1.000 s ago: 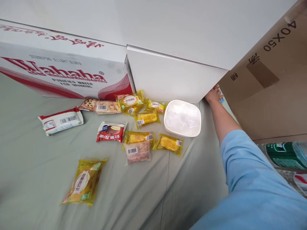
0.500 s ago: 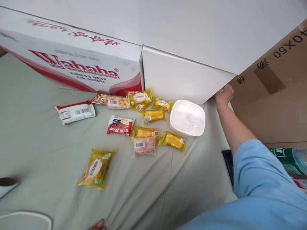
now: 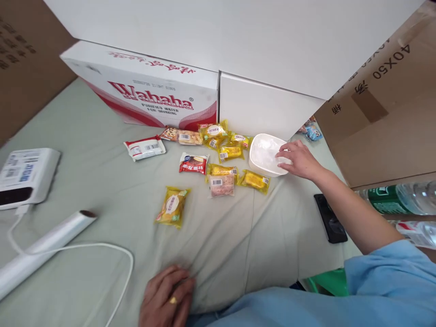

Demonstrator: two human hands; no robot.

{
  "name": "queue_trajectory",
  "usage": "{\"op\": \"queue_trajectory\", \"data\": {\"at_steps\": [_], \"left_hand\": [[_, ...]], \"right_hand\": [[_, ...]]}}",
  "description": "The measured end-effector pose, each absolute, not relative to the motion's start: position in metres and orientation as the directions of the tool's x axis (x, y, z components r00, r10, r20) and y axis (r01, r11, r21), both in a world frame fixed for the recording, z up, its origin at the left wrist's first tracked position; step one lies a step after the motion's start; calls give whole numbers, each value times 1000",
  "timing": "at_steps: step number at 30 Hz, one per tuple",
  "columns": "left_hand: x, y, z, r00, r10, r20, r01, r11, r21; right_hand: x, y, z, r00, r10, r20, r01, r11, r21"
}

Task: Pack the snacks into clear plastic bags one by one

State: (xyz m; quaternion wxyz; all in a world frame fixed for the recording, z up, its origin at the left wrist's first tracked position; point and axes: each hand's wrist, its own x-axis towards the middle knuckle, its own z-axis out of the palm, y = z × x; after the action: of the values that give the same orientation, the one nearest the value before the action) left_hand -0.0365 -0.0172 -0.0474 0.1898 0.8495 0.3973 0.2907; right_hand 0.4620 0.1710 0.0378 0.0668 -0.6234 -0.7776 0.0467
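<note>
My right hand (image 3: 299, 159) is at the right rim of a white plastic container (image 3: 257, 164), its fingers apart and bent over the inside. Clear plastic film or a clear packet shows within the container. My left hand (image 3: 166, 297), a yellow ring on one finger, rests loosely curled on the sheet; nothing shows in it. Nearest to it lies a yellow-wrapped snack (image 3: 172, 206). Several yellow cake packets (image 3: 230, 152) lie left of the container, with a pink packet (image 3: 221, 185), a red-and-white packet (image 3: 193, 162), a white packet (image 3: 145, 148) and a long biscuit packet (image 3: 189, 137).
A Wahaha carton (image 3: 153, 100) and white boxes (image 3: 262, 106) stand behind. Small snack packets (image 3: 312, 131) lie by the brown carton (image 3: 381, 113). A phone (image 3: 330, 219) and bottles (image 3: 398, 198) are at right; a film roll (image 3: 47, 245), cable (image 3: 98, 245) and white device (image 3: 32, 170) at left.
My right hand has come left from the gap behind the white box to the container. My left hand has come further into view. The camera view has shifted, showing more on the left.
</note>
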Motion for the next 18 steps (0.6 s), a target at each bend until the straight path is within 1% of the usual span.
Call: {"op": "queue_trajectory", "data": {"at_steps": [1, 2, 3, 4, 5, 6, 8, 9, 11, 12, 14, 16, 18], "left_hand": [[-29, -14, -36, 561, 788, 254, 485, -561, 670], [-20, -11, -25, 654, 741, 152, 362, -483, 798], [-11, -9, -16, 754, 655, 52, 247, -356, 901], [-2, -8, -10, 830, 556, -27, 170, -207, 964], [6, -9, -7, 895, 439, -75, 122, -80, 989], [13, -10, -7, 949, 301, -98, 99, 10, 995], [24, -16, -16, 993, 20, -117, 114, 113, 987], [26, -21, -22, 988, -89, -129, 141, 147, 979], [25, -30, -34, 959, -236, -157, 207, 205, 956], [22, -34, -38, 940, -290, -177, 245, 218, 945], [15, -40, -39, 903, -359, -238, 325, 204, 924], [8, -44, -31, 864, -392, -317, 409, 178, 895], [2, -48, -18, 840, -424, -339, 435, 152, 887]], "right_hand": [[458, 172, 35, -207, 978, 35, 971, 210, -116], [454, 173, 33, -186, 981, 52, 978, 190, -87], [451, 173, 33, -164, 982, 88, 983, 170, -66], [448, 172, 34, -149, 980, 133, 986, 157, -51], [445, 170, 37, -136, 974, 181, 988, 146, -43], [442, 167, 42, -118, 967, 226, 991, 131, -41], [437, 157, 52, -72, 954, 291, 994, 91, -55], [434, 151, 58, -51, 949, 312, 995, 74, -63], [428, 137, 67, -26, 939, 343, 995, 57, -80], [425, 130, 70, -21, 934, 356, 994, 56, -89], [420, 118, 74, -9, 928, 372, 993, 53, -109], [414, 108, 75, 20, 926, 378, 990, 34, -136], [408, 102, 73, 53, 925, 375, 985, 14, -173]]}}
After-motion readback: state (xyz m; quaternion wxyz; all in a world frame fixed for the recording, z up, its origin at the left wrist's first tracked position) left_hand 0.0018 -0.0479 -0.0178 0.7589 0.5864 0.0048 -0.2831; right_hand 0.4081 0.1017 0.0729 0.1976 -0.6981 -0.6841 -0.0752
